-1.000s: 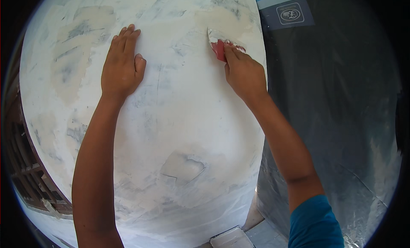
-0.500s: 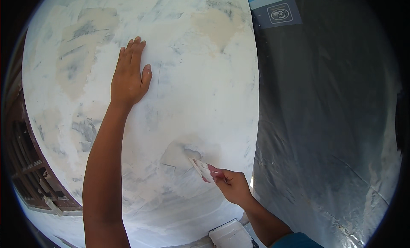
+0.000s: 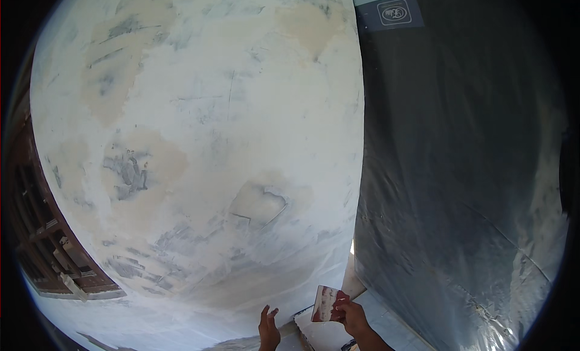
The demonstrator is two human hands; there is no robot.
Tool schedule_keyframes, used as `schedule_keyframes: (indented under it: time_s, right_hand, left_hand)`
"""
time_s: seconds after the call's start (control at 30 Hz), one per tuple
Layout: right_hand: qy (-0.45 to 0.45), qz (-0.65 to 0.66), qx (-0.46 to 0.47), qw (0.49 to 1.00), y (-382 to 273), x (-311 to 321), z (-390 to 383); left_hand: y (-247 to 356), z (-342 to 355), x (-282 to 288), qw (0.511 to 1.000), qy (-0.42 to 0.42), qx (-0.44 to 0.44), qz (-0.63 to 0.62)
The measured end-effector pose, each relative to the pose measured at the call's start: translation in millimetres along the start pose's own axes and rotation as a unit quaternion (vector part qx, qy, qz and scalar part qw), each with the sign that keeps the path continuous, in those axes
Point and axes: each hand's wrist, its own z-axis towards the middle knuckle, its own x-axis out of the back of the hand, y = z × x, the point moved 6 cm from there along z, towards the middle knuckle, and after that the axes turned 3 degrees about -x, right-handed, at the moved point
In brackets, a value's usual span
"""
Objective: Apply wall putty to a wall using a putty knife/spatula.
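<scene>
My right hand (image 3: 355,321) grips a flat reddish-brown putty spreader (image 3: 325,305), its face smeared with white filler. The spreader is over a white, filler-coated container (image 3: 323,334) at the lower edge, partly hidden by my hand. My left hand (image 3: 269,331) is just left of the container, fingers raised and apart, holding nothing. Beyond both hands rises a white wall (image 3: 241,121) with beige and grey filler patches. One rounded patch (image 3: 257,206) has a raised, jagged edge.
Dark plastic sheeting (image 3: 447,170) hangs along the right side, with a blue and grey printed panel (image 3: 396,12) at its top. A brown window frame with bars (image 3: 57,248) stands at the left edge of the wall.
My left hand has come off the wall and dropped to the lower edge. My right hand has moved the spreader from the rounded patch down over the container.
</scene>
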Motion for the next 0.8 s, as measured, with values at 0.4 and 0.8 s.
schedule_keyframes:
  time_s: [0.4, 0.8]
  right_hand:
    - [0.080, -0.128, -0.032, 0.988, 42, 75, -14]
    - [0.091, -0.610, -0.023, 0.787, 179, 227, 132]
  left_hand:
    - [-343, -260, 149, 0.775, -0.037, 0.609, 0.167]
    - [-324, -247, -17, 0.835, -0.008, 0.550, -0.001]
